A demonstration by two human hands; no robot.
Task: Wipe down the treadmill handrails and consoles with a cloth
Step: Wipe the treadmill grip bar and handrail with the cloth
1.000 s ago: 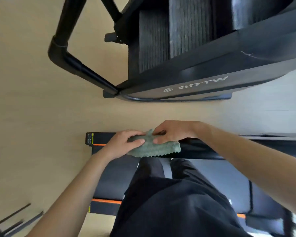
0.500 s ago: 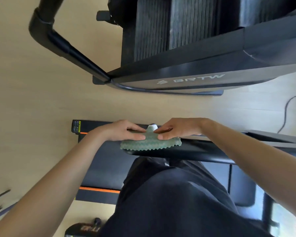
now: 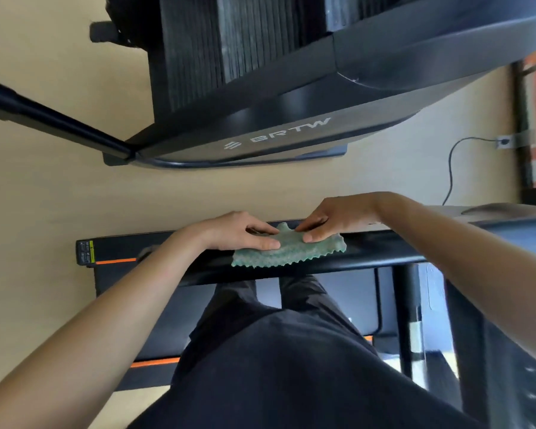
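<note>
On handrail (image 3: 369, 258): green cloth (image 3: 287, 250), pinched at far edge by left hand (image 3: 239, 232) and right hand (image 3: 338, 216).

Cloth (image 3: 288, 250) now flatter, wider along handrail (image 3: 369, 257)

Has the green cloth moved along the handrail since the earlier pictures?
Yes. The cloth has shifted rightward in the view along the handrail, away from the rail's left end.

text: "BRTW" + stripe logo, silver | on: dark end panel of far machine (image 3: 279, 140) | yellow warning sticker (image 3: 85, 252) on treadmill corner: print unreadable
</note>
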